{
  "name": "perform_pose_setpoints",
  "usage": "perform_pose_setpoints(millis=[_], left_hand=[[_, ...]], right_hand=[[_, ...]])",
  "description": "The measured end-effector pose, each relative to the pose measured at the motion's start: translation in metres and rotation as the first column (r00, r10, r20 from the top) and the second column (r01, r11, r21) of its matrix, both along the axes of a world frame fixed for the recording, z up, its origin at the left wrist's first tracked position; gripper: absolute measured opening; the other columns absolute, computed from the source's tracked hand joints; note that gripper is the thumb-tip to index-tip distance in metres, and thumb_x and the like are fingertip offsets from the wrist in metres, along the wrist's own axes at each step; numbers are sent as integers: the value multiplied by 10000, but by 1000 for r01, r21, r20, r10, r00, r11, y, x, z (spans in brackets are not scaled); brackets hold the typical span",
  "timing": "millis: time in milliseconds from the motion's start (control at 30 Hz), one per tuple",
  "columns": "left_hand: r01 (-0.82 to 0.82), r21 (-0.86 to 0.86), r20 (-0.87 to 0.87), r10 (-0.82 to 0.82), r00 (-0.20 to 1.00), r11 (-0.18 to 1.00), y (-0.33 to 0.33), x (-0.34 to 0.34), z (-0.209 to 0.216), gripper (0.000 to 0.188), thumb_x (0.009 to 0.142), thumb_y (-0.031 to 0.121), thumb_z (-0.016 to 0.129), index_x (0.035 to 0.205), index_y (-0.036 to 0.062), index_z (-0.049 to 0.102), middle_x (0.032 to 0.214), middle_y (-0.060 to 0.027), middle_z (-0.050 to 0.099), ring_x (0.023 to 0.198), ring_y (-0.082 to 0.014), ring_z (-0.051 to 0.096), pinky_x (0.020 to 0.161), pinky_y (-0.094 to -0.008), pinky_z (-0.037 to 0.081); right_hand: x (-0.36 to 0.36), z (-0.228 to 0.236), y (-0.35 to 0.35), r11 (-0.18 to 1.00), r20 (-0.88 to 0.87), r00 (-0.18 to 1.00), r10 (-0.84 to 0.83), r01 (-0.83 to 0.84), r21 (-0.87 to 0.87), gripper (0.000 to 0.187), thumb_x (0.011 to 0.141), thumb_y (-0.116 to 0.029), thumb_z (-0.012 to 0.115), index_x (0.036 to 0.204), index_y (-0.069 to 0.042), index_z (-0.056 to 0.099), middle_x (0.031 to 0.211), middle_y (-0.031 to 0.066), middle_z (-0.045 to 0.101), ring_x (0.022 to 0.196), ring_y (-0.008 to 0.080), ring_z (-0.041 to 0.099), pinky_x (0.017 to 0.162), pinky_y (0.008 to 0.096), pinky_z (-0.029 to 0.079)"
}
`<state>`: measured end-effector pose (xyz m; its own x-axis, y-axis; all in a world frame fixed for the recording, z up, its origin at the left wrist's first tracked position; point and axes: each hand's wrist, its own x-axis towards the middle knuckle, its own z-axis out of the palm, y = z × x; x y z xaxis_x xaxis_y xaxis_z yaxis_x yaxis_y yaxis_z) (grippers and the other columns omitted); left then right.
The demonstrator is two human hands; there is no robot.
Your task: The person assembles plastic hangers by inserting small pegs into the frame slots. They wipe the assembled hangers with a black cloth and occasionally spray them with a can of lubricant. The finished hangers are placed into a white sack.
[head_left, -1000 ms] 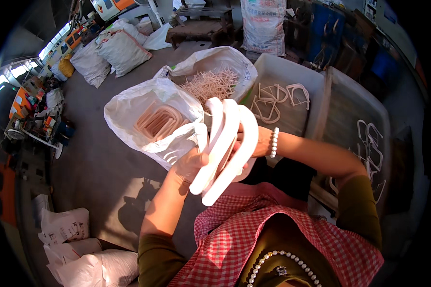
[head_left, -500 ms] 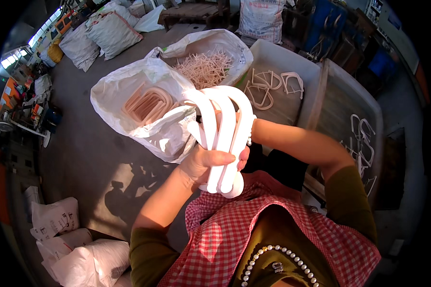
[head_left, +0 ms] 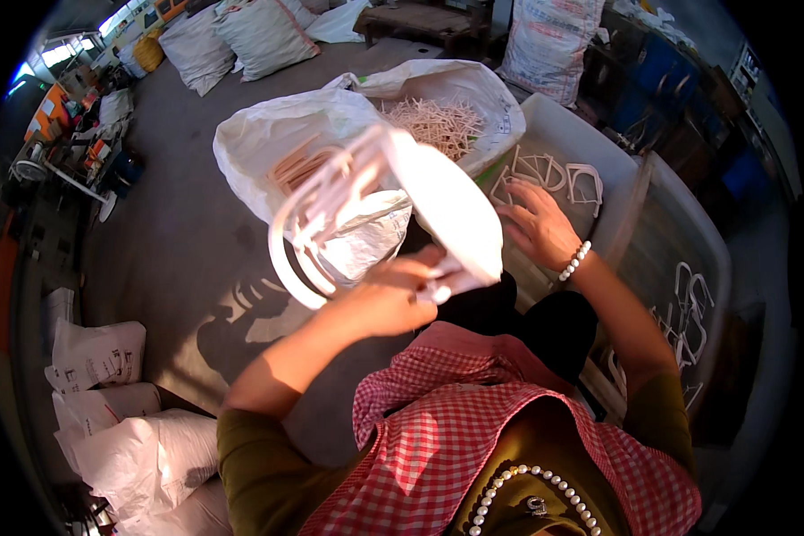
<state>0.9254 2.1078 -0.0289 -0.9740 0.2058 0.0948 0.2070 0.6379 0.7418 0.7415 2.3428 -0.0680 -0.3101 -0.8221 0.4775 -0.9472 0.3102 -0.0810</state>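
My left hand (head_left: pixel 400 293) is closed around one end of a bundle of curved, pale pink-white plastic pieces (head_left: pixel 456 210). Motion and bright sunlight smear the bundle, and several bent strips fan out from it to the left. Apart from it on the right, my right hand (head_left: pixel 545 228) has its fingers spread and holds nothing. It hovers over the near part of a grey-white plastic bin (head_left: pixel 623 175), where a few D-shaped frames (head_left: pixel 584 186) lie. Beyond the bundle is an open white woven sack (head_left: pixel 246 134) with more curved pieces (head_left: pixel 299 165) inside, partly hidden.
Behind stands a second white sack (head_left: pixel 500 94) full of thin pink sticks (head_left: pixel 433 125). A second bin (head_left: pixel 710 241) on the right holds white frames (head_left: pixel 688 304). Filled bags (head_left: pixel 152 456) are piled at lower left. Large sacks (head_left: pixel 263 40) stand at the back.
My right hand has come off the bundle and moved right toward the bin, opening. The bundle, upright before in my left hand, is now tilted and swung, its strips fanned leftward. The view has shifted.
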Motion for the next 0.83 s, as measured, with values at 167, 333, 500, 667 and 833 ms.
perform_pose_setpoints(millis=[167,333,500,667,833], left_hand=[[-423,469,282,322,904,775,-76,-68,39,309,789,182,647,1040,20,569,890,-63,615,754,-134,586,647,-262,494],[-284,638,-375,611,697,716,-146,-141,11,356,818,176,673,1098,8,532,900,-53,621,758,-114,604,627,-274,493],[-561,385,-161,652,741,733,-136,-145,-73,270,757,138,655,961,-6,553,774,-72,615,680,-155,605,595,-311,474],[-542,71,18,542,840,837,-130,-107,-98,210,742,137,631,899,-2,615,764,-85,634,739,-183,618,643,-332,480],[-479,199,370,387,845,855,-115,-88,-80,513,815,245,636,1254,44,462,1213,-103,523,1068,-166,522,837,-323,459]], right_hand=[[2,-3,-28,998,166,986,34,-24,-64,353,732,-87,692,1073,-58,605,1199,176,512,1159,357,484,975,421,410],[-3,-6,-97,978,509,857,80,32,-208,515,779,-210,704,1214,-16,508,1223,202,513,1131,355,513,944,383,432],[-33,-60,-170,926,894,441,-83,366,-95,834,748,-408,735,1329,57,358,1172,222,559,1017,278,584,853,352,480],[-20,-57,-187,987,990,-123,63,154,-44,423,835,-233,676,1157,0,532,936,78,641,763,123,602,619,270,495],[2,-30,-203,900,945,-60,322,329,-286,282,863,-143,630,1081,12,542,880,41,625,724,92,570,627,257,477]])
